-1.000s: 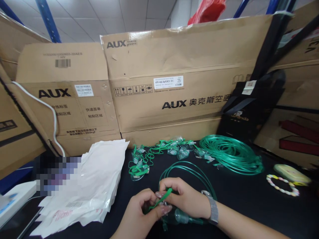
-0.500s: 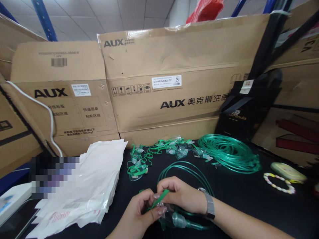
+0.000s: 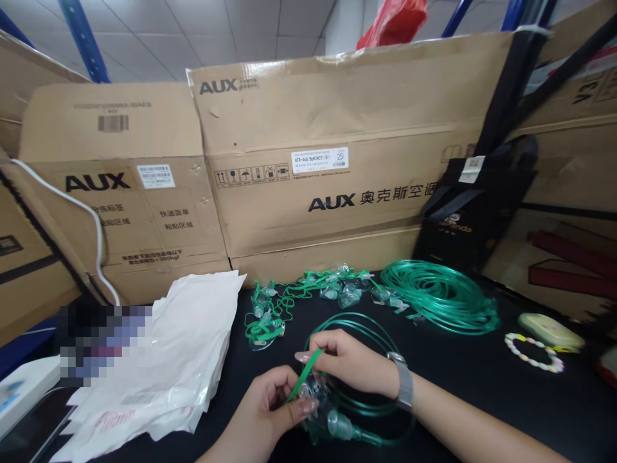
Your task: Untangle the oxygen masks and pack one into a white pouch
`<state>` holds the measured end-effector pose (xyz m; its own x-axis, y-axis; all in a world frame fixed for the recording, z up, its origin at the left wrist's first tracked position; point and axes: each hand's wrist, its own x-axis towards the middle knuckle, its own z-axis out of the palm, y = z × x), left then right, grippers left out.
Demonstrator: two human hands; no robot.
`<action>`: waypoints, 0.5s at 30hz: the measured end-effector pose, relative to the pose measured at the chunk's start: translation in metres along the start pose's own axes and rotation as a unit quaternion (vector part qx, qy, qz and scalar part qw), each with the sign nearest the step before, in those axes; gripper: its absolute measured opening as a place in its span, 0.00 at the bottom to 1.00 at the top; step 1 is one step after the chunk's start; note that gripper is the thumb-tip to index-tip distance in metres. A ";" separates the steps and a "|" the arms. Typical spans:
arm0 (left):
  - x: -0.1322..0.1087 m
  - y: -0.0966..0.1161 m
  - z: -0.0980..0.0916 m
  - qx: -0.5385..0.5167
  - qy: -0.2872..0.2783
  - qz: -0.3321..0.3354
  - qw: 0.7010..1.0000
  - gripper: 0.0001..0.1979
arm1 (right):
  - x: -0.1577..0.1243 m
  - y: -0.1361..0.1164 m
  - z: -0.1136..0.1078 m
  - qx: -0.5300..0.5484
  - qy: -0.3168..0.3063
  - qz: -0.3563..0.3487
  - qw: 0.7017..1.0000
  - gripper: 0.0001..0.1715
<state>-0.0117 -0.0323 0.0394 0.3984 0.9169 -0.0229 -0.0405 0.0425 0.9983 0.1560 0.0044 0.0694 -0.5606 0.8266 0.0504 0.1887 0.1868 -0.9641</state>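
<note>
Green strap pinched in right grip; left grip clamped on clear mask; large tubing coil on dark surface

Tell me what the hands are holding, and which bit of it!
A clear mask: the left hand grips its near-left side, and the right hand pinches its green strap.

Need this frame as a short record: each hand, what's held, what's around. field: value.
left_hand: left hand pinching clear mask
right_hand: right hand pinching green strap
right_wrist: metallic-band watch
near_hands: thin green tubing loops
table_back: clear masks with green straps, larger green tubing coil
table_left: stack of white pouches
table_right: beaded bracelet
behind: cardboard panels
</note>
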 end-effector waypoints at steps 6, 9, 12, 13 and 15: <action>0.001 0.003 0.000 -0.014 0.019 0.002 1.000 0.19 | -0.001 0.000 -0.002 0.024 -0.077 0.035 0.996 0.22; 0.000 0.005 0.001 -0.010 0.018 -0.007 1.000 0.18 | -0.002 0.000 -0.004 0.047 -0.097 0.025 0.994 0.21; -0.001 0.007 0.001 0.012 0.017 -0.001 1.000 0.17 | -0.003 0.000 -0.007 0.071 -0.125 0.010 0.990 0.20; -0.002 0.007 0.001 0.021 0.017 0.008 1.000 0.17 | -0.003 0.000 -0.008 0.077 -0.131 0.007 0.988 0.20; -0.003 0.009 0.001 0.045 0.021 0.029 0.998 0.17 | -0.005 0.000 -0.009 0.083 -0.132 -0.001 0.988 0.18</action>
<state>-0.0121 -0.0347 0.0480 0.3591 0.9326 0.0353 0.0199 -0.0455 0.9988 0.1655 0.0053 0.0717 -0.7560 0.6545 0.0028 0.0659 0.0803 -0.9946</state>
